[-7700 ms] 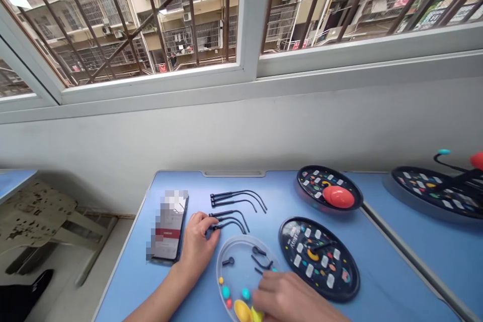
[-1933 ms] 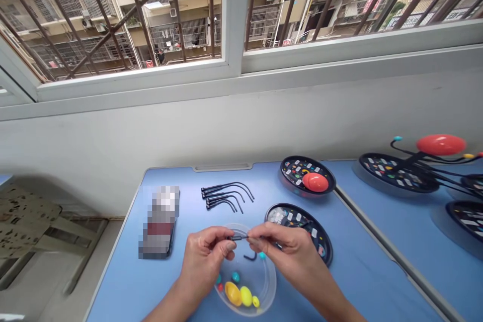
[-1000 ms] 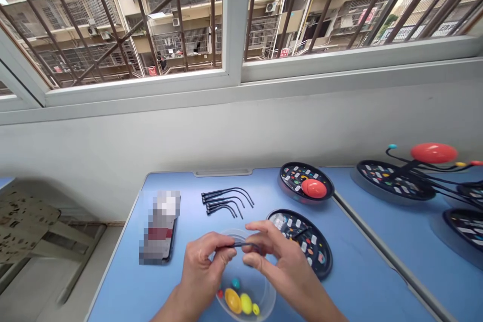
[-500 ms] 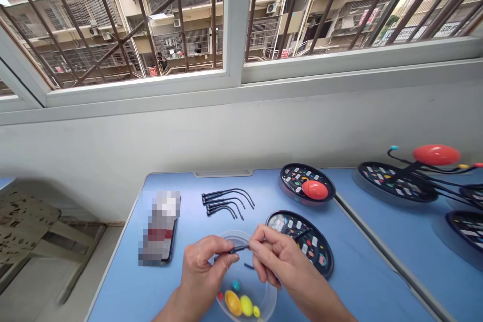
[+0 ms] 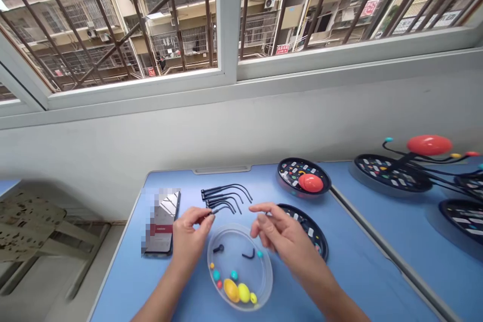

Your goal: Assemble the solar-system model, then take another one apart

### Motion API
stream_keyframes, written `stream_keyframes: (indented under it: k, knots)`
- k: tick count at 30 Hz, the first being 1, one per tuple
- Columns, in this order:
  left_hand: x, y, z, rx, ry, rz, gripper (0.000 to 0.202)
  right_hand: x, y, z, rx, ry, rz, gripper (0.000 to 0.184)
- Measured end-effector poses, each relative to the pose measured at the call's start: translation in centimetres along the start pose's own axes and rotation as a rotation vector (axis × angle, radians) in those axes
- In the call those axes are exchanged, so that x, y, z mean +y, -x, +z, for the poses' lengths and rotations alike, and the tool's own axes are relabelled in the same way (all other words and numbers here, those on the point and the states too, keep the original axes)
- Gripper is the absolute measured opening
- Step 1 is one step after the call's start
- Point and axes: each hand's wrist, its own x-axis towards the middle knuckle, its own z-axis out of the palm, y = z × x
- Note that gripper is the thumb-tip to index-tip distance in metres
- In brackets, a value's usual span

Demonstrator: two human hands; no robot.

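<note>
Blue desk [image 5: 116, 287]; clear tray [image 5: 270, 271] holds beads [image 5: 231, 290], pegs [image 5: 218, 249]; left hand [image 5: 190, 234] pinches a rod [image 5: 218, 208]; right hand [image 5: 279, 231] open.

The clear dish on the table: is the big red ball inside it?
No, the clear dish holds small coloured balls and black pieces, while the big red ball sits on a black plate beyond it.

Clear round plastic tray [image 5: 208, 261] holding colored beads [image 5: 243, 292], left hand [image 5: 190, 234] at its eleven o'clock pinching a black curved rod [image 5: 222, 205], open right hand [image 5: 281, 234] at its two o'clock
</note>
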Motion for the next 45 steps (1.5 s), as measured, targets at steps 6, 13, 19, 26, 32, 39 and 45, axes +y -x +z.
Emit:
stream_keyframes:
  k: [6,13,19,26,32,39,45]
  knots:
    - [-3.5,-1.2,1.2,-0.056,-0.3,-0.079,0.015,-0.3,0.1,-1.1,0.055,0.361,-0.174,0.024]
    - [-4.4,-1.4,2.2,-0.078,-0.438,-0.038,0.018,1.2,0.3,-0.3,-0.098,0.989,-0.486,0.022]
    - [-1.6,-0.1,1.2,-0.108,-0.36,-0.023,0.011,3.3,0.7,0.5,-0.142,1.151,-0.626,0.028]
    - [2.1,1.9,0.9,-0.639,-0.835,0.214,0.014,2.4,1.1,0.9,-0.321,1.172,-0.549,0.026]
    - [2.0,1.5,0.9,-0.605,-0.613,0.225,0.02,1.0,0.7,0.4,-0.276,0.692,-0.35,0.02]
    - [2.3,1.1,-0.1,-0.409,0.656,-0.466,0.017,-0.4,0.3,0.5,-0.241,-0.065,0.092,0.017]
    - [1.6,1.3,-0.3,-0.347,1.038,-0.615,0.022,0.3,0.4,1.3,-0.223,-0.272,0.14,0.024]
